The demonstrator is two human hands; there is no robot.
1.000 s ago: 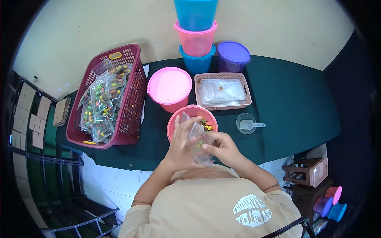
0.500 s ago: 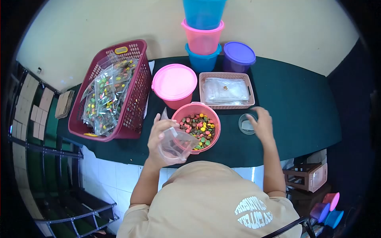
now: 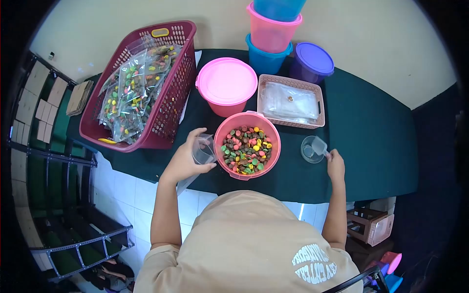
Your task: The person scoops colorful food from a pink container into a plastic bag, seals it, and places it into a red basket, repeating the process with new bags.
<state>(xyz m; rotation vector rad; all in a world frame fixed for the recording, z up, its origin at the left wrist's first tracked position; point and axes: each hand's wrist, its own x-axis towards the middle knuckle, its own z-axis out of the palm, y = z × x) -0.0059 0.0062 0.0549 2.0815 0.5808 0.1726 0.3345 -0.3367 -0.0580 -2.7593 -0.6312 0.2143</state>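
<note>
My left hand [image 3: 183, 158] holds a clear plastic bag [image 3: 203, 149] with its mouth spread apart, at the left rim of a pink tub [image 3: 276, 151]. Loose candies [image 3: 246, 151] in brown, pink, green and yellow lie inside this tub. Over to the right, my right hand [image 3: 336, 166] pinches the handle of a small clear scoop [image 3: 319, 145]. The scoop's head overlaps a round clear cup [image 3: 308, 155] on the dark green cloth.
A maroon basket [image 3: 168, 105] full of candy bags stands at the left. Behind the tub are a pink-lidded bucket [image 3: 227, 80], a tray [image 3: 320, 110] of flat clear bags, a purple-lidded tub [image 3: 312, 61] and stacked buckets [image 3: 271, 36]. Shelving [image 3: 49, 156] is at far left.
My right hand has taken hold of the scoop's handle and raised the scoop at the cup. My left hand has turned the bag, its mouth now wider toward the tub. The view has shifted slightly.
</note>
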